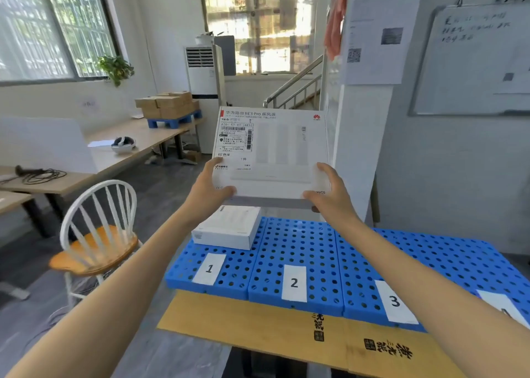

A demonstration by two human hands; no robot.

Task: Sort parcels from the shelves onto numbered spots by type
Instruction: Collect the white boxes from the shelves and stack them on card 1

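I hold a flat white router box (275, 151) with a shipping label upright in the air, above the far edge of the blue pallets. My left hand (210, 188) grips its lower left corner and my right hand (329, 194) grips its lower right corner. Below lie blue perforated pallets (298, 243) with paper labels: 1 (210, 268), 2 (294, 283), 3 (395, 301) and a fourth (502, 306) partly hidden by my right forearm. A smaller white box (229, 227) sits on spot 1.
The pallets rest on cardboard (258, 323). A white and orange chair (97, 234) stands to the left. Desks (137, 139) run along the left wall, with brown cartons (169, 104) on a small blue pallet. A white pillar (364, 148) and whiteboard (473, 59) stand to the right.
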